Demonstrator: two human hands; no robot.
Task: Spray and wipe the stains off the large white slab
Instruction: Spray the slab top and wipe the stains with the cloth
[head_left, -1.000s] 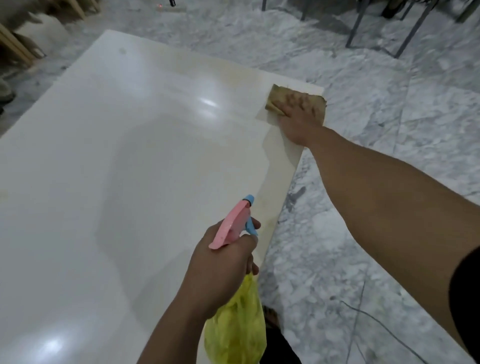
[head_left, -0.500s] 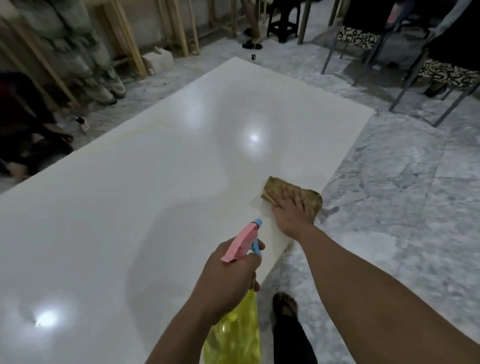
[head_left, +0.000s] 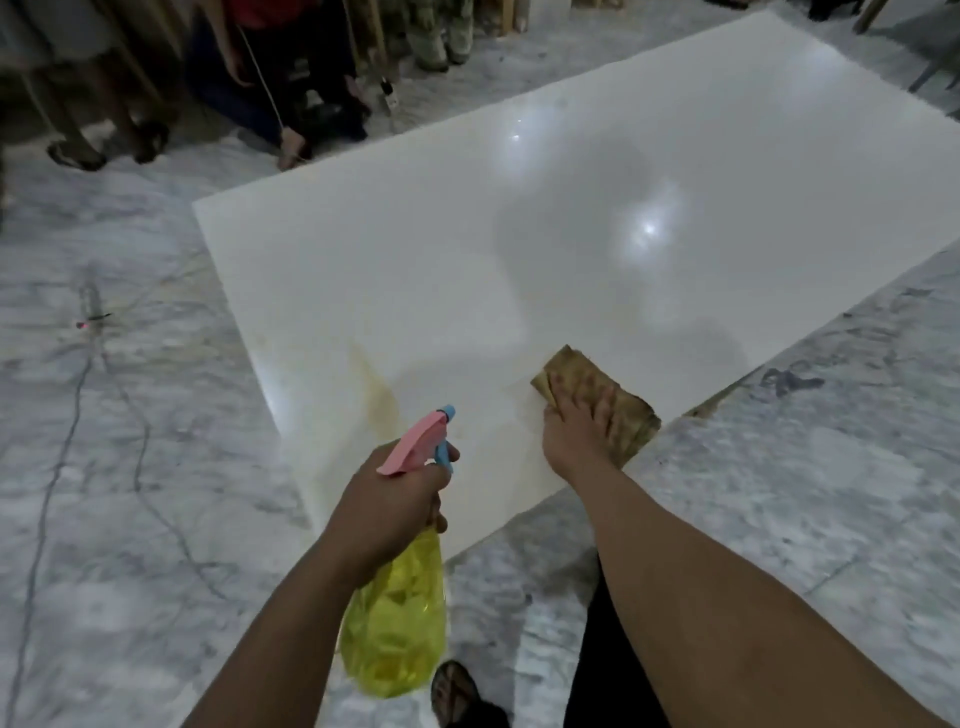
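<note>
Grey-veined marble is seen as the floor (head_left: 156, 493), and on it the large white slab (head_left: 597, 234) is laid flat, with bright lights mirrored in its glossy face. A yellowish-brown stain (head_left: 382, 400) is seen on the slab close to its near left edge, running in a streak toward the near corner. At the far side of the slab, legs and feet of other people (head_left: 270, 93) are visible on the floor, blurred and dim.

A brown cloth (head_left: 576, 376) is pressed flat on the slab at its near right edge, to the right of the stain and apart from it. The right hand (head_left: 579, 428) rests on the cloth with straight, spread fingers, palm down.

A spray bottle (head_left: 397, 618) with a clear yellow body and a pink and blue head is gripped by the left hand (head_left: 387, 506) over the near corner of the slab, its nozzle directed toward the stain. The fingers of that hand are curled round the bottle's neck, one of them lying at the blue trigger.

A sandalled foot (head_left: 454, 691) is seen on the floor just below the bottle, off the slab.
</note>
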